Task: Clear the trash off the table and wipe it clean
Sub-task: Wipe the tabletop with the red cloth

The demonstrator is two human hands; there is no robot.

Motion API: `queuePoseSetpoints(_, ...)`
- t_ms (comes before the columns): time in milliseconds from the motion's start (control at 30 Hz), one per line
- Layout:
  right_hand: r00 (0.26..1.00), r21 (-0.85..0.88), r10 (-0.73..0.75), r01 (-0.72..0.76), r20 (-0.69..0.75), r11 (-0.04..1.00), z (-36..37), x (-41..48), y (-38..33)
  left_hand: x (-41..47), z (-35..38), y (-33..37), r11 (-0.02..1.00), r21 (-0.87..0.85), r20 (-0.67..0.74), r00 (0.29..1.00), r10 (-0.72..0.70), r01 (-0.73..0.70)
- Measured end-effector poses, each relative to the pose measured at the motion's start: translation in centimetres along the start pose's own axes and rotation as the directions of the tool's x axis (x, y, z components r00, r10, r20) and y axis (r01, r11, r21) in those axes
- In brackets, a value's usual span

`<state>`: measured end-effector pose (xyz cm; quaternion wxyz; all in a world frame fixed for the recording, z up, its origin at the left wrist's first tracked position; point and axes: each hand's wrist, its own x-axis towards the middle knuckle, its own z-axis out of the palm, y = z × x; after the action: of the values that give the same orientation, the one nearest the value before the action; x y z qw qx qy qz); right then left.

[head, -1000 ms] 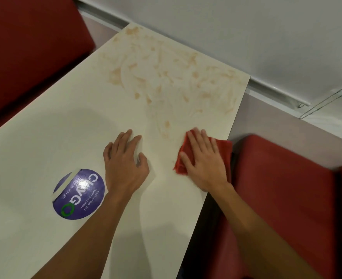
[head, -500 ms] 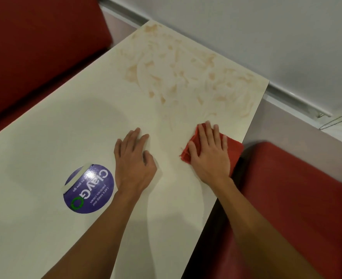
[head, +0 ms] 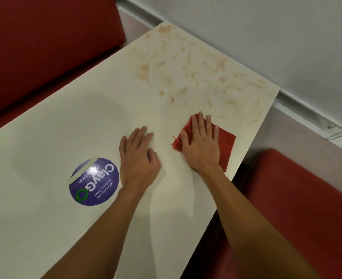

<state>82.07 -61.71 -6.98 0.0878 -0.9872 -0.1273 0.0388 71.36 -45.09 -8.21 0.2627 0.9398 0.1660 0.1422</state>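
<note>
The right hand is pressing the red cloth flat; the left hand is lying open on the table. The small cloth may be only spreading the brown stains.

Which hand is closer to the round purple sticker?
Left. The left hand lies flat right beside the sticker; the right hand is farther off, pressing the red cloth.

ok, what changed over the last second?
The right hand slid the red cloth left, in from the table edge toward the left hand, pressing flat on it; nothing taken or let go. The left hand stayed flat beside the purple sticker, and the brown smears at the far end look the same.
</note>
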Motion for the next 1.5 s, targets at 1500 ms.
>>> queuePoseSetpoints(1500, 0.863, 0.014, -0.497, 0.498, 0.091, 0.867, -0.6, 1.5, -0.1, -0.2, -0.4, -0.2, 0.991, -0.100, -0.083, 0.991, -0.101, 0.093)
